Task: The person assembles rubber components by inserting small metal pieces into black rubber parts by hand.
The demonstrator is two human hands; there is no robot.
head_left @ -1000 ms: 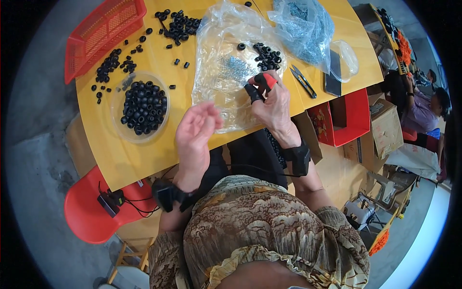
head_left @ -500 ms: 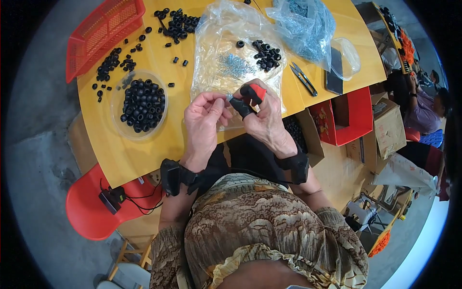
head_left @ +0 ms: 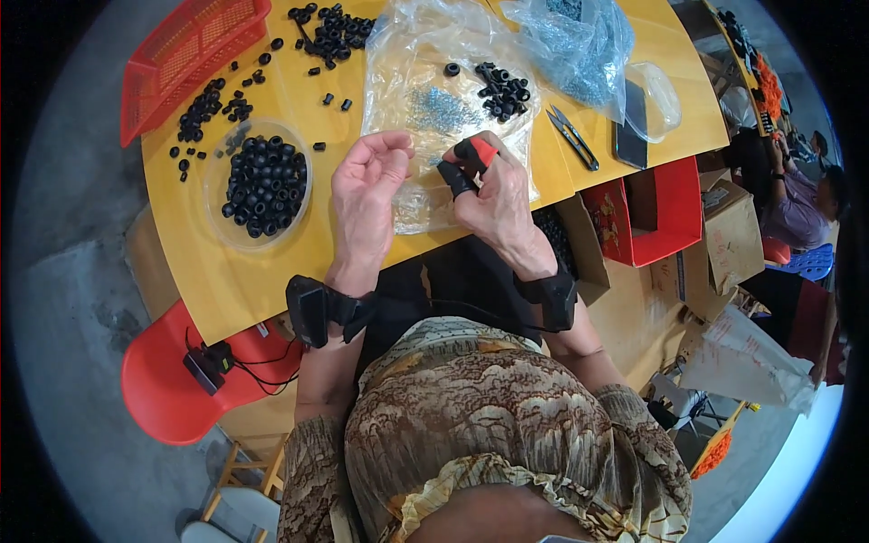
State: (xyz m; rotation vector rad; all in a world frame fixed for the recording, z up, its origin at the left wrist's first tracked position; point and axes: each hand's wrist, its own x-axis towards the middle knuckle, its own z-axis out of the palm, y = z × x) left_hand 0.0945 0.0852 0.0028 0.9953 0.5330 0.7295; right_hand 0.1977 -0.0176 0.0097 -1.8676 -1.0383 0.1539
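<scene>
My left hand [head_left: 364, 199] hovers above the left edge of the clear plastic bag [head_left: 389, 109]. Its fingers are curved, the thumb stands apart, and nothing shows between them. To its right, my right hand [head_left: 500, 204] wears black and red finger covers and has thumb and forefinger pinched together. Whatever tiny thing may be in that pinch is too small to make out. On the bag, beyond both hands, lie a scatter of small silvery metal pieces [head_left: 442, 110] and a heap of black cylindrical parts [head_left: 502, 93].
A clear round tub [head_left: 214, 195] of black parts stands at left, with more loose parts [head_left: 333, 36] behind it. A red basket [head_left: 186, 68] sits at the far left. To the right are a bag of metal pieces [head_left: 579, 68], thread snips [head_left: 572, 140], a phone [head_left: 631, 136] and a clear lid [head_left: 665, 100].
My hands have parted: the left moved left and away from the pinch, its fingers loosening. The right stays pinched and has shifted slightly away from me.
</scene>
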